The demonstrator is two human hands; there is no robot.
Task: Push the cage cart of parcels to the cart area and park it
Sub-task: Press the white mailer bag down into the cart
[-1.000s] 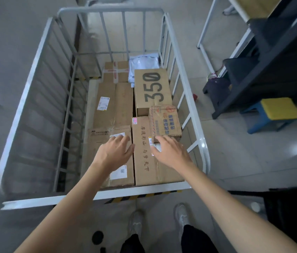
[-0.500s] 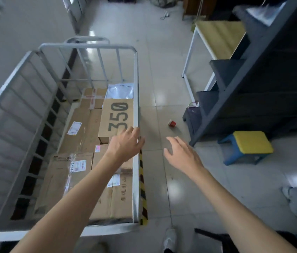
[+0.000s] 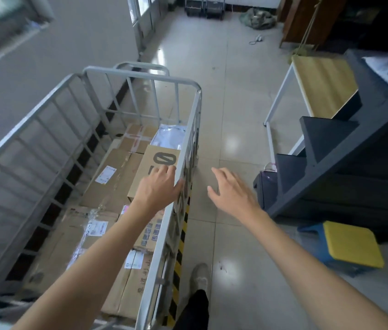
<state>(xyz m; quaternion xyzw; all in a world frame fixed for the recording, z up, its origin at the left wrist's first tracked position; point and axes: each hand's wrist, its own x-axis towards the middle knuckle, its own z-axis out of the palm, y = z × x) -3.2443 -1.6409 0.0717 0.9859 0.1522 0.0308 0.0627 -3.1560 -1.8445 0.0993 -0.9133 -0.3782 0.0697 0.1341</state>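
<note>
The white metal cage cart [image 3: 189, 139] stands on the left, along the wall, filled with cardboard parcels [image 3: 114, 177] and a grey plastic mailer [image 3: 169, 139]. One box with large dark print [image 3: 162, 160] lies near the right rail. My left hand [image 3: 157, 189] reaches over that right top rail, fingers stretched above the printed box, thumb against the rail. My right hand [image 3: 232, 191] hovers with spread fingers over the floor, to the right of the cart, touching nothing. Black and yellow striping [image 3: 179, 246] runs along the cart's base edge.
Dark stairs [image 3: 326, 163] rise on the right, beside a wood-topped white-framed table [image 3: 317, 84]. A blue stool with a yellow seat [image 3: 348, 244] stands at the stair foot. Tiled floor [image 3: 212, 75] stretches ahead to a doorway. A second cart frame [image 3: 140, 66] shows past the first.
The view has swung up and right, so the cart now sits lower left. My left hand went from the boxes to the right rail; my right hand left the parcels and hangs over the floor.
</note>
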